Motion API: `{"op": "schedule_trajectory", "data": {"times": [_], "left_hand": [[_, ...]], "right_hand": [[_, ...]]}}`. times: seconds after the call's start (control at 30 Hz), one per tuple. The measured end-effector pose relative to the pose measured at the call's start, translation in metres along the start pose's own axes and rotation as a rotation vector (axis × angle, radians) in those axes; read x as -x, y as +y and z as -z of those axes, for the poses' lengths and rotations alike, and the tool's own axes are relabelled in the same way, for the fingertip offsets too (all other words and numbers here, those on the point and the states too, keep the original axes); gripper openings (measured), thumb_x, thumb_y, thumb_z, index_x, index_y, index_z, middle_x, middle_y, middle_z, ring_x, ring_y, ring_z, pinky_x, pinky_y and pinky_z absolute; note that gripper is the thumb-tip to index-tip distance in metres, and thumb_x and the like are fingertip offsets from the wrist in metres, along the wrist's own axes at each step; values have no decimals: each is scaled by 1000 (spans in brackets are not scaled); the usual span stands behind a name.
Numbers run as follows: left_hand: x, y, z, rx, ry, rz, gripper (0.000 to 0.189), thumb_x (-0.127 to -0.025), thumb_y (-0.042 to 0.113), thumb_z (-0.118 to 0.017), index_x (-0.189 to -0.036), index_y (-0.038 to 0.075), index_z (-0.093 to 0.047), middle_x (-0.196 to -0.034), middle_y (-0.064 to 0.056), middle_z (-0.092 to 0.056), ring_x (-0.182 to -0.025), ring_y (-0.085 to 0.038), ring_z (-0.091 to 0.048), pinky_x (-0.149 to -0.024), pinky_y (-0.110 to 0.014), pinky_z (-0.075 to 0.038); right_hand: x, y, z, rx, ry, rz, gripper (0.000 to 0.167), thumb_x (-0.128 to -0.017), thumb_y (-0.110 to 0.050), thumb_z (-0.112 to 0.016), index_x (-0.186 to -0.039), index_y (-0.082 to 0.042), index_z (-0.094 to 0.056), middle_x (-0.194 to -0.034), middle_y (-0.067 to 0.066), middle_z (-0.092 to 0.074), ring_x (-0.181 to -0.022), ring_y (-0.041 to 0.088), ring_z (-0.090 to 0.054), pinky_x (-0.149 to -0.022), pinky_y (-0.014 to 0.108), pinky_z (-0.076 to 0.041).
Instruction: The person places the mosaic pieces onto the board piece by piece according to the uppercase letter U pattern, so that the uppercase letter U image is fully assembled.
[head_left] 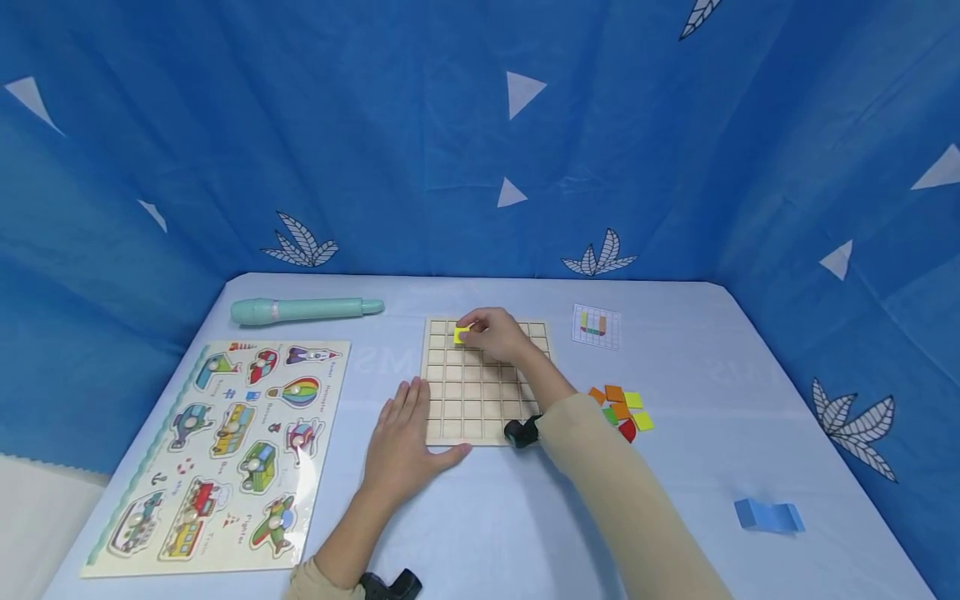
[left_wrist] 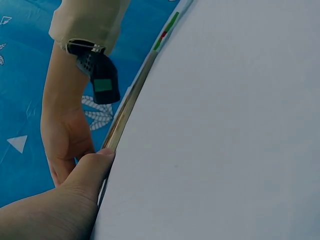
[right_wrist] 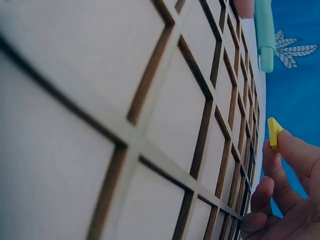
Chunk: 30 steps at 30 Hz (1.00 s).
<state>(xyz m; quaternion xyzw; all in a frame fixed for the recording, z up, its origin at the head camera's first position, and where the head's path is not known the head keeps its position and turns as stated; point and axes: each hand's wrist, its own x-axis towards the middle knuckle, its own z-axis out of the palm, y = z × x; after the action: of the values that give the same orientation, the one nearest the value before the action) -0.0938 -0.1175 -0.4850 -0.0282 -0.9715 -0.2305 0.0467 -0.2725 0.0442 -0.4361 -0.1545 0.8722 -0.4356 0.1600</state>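
A yellow square tile [head_left: 461, 335] is pinched between thumb and fingertip of my right hand [head_left: 497, 334], over the upper left cells of a wooden grid board [head_left: 452, 408]. In the right wrist view the tile [right_wrist: 274, 134] is seen nearly edge-on, apart from the board's raised ribs [right_wrist: 132, 137]. My left hand [head_left: 401, 442] lies with straight fingers along the board's left edge, its thumb stretched toward the near edge. The left wrist view shows that thumb [left_wrist: 92, 170] touching the board's side [left_wrist: 125, 112].
Orange, yellow, green and red tiles [head_left: 619, 410] lie right of the board, below a small pattern card [head_left: 597, 326]. A picture puzzle board [head_left: 225, 450] covers the left side. A mint-green stick-shaped object [head_left: 307, 310] lies behind it, and a blue block [head_left: 769, 516] sits at the right.
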Motion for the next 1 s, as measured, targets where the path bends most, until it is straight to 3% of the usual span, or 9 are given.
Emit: {"op": "schedule_trajectory", "data": {"times": [0.23, 0.57, 1.0], "left_hand": [[0, 0, 0, -4, -20, 0, 123, -73, 75, -68, -157, -1, -20, -164, -17, -22, -154, -32, -16, -125, -49, -15], [0, 1, 1, 2, -35, 10, 122, -74, 75, -67, -157, 0, -19, -165, -16, -20, -155, -32, -14, -126, -49, -13], [0, 1, 0, -15, -36, 6, 123, -74, 77, -66, -157, 0, -18, -165, -16, -19, -155, -32, -14, -126, -49, -14]], "right_hand": [[0, -3, -6, 32, 22, -8, 19, -95, -23, -69, -113, -17, -72, -109, 4, -66, -100, 19, -60, -83, 33, -51], [-3, -3, -10, 66, 23, -14, 18, -95, -23, -68, -112, -18, -73, -108, 4, -67, -99, 19, -61, -83, 35, -52], [-4, -4, -15, 128, 32, 12, 16, -95, -20, -68, -110, -17, -73, -98, 2, -65, -86, 17, -57, -75, 31, -48]]}}
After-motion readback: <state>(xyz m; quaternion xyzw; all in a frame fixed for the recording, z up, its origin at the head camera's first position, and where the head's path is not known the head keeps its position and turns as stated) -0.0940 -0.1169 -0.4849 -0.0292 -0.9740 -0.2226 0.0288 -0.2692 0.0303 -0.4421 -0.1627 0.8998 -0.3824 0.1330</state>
